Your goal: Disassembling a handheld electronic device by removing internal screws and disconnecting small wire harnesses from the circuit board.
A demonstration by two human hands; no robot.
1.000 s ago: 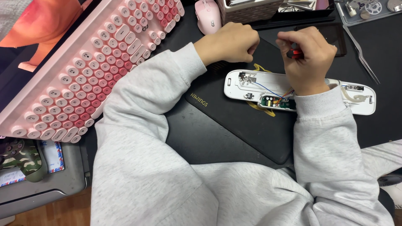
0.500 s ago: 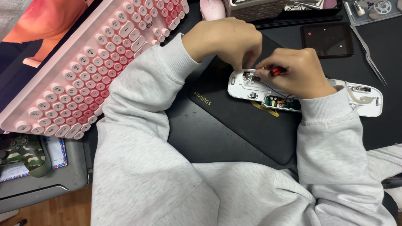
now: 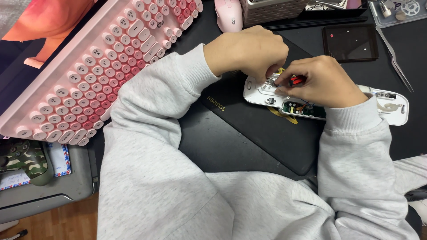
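Red-handled screwdriver [image 3: 297, 80] sits pinched in your right hand [image 3: 322, 82], fingers curled tight around it, tip down at the left end of the opened white casing [image 3: 391, 109]. Your left hand [image 3: 249, 51] is curled too, fingertips pressing on that same end. The casing lies on a black mat [image 3: 249, 133] on the worktop [image 3: 413, 53], near a pink keyboard [image 3: 89, 66]. Both grey-sleeved forearms angle inward, wrists bent down.

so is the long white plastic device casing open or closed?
Open: the long white plastic casing lies cover-off, green circuit board and wires exposed.
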